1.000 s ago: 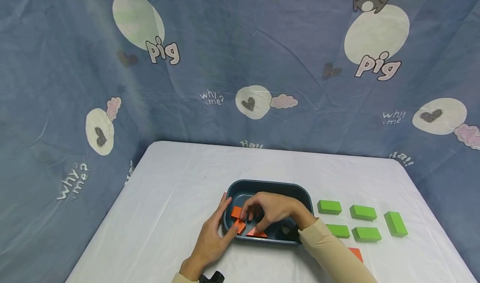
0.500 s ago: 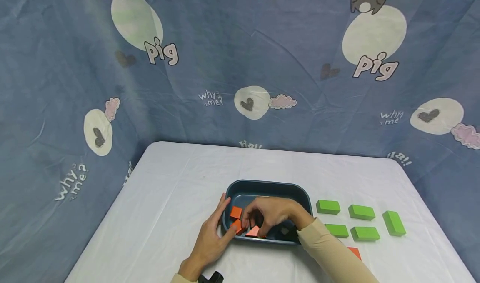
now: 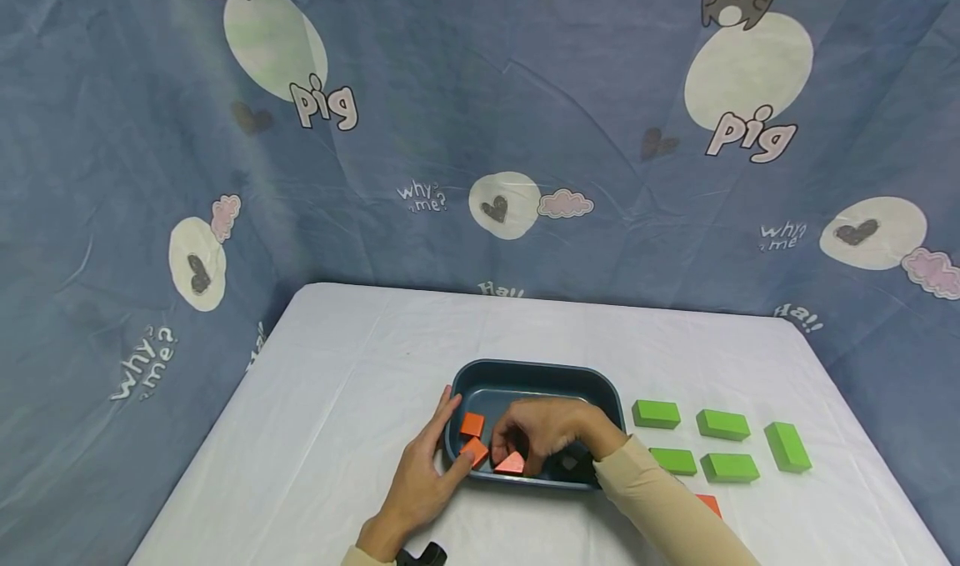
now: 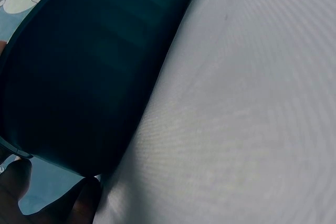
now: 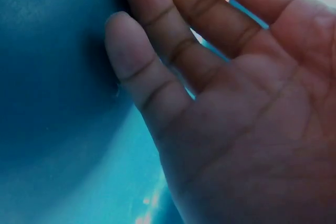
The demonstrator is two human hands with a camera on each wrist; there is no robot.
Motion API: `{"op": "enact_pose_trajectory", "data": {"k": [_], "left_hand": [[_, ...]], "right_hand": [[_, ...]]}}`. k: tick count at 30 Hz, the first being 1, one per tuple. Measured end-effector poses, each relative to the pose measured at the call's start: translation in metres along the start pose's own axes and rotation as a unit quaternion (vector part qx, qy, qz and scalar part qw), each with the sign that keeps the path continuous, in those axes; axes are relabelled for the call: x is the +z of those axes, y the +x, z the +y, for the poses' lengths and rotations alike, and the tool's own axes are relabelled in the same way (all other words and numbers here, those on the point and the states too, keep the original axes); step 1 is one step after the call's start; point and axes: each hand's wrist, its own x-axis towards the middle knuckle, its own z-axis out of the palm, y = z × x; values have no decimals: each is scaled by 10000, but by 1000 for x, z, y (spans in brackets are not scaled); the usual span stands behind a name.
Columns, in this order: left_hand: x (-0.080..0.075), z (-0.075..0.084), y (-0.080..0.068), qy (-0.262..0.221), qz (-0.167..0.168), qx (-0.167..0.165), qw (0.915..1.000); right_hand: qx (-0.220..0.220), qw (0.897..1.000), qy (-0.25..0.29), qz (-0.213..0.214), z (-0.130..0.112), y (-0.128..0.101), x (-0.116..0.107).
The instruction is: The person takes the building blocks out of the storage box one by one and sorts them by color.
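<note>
Right hand: your right hand [image 3: 543, 435] sits inside the dark blue tray [image 3: 536, 375], fingers curled down onto an orange triangular block [image 3: 511, 463] at the near wall; whether they actually grip it, you cannot tell.
Left hand: your left hand [image 3: 423, 477] lies with straight fingers against the tray's left outer wall, thumb touching a second orange block [image 3: 476, 451] at the rim.
Obstruction: your right hand covers most of the tray floor; the wrist views show only tray wall, cloth and palm.
Count, orange: three in the tray, the third [image 3: 472, 424] just beyond your left fingertips; a fourth orange piece [image 3: 708, 503] lies beside your right sleeve.
Count, green: five green blocks [image 3: 723, 424] lie well right of your right hand.
Surface: white tablecloth [image 3: 352, 366].
Room: blue cartoon-print fabric backdrop [image 3: 480, 132].
</note>
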Motion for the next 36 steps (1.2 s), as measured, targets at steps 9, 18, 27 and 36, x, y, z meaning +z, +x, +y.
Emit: {"op": "enact_pose_trajectory", "data": {"k": [9, 18, 27, 36], "left_hand": [[0, 0, 0, -39, -22, -32, 10000], [-1, 1, 1, -86, -100, -133, 9998], [-3, 3, 1, -162, -88, -123, 9998], [-3, 5, 0, -183, -67, -153, 9997]], "right_hand": [[402, 9952, -618, 641, -2, -4, -3], [374, 9842, -1432, 970, 2, -3, -7], [-38, 9835, -1454, 1076, 3, -2, -9], [-534, 9809, -1434, 1199, -1, -5, -12]]}}
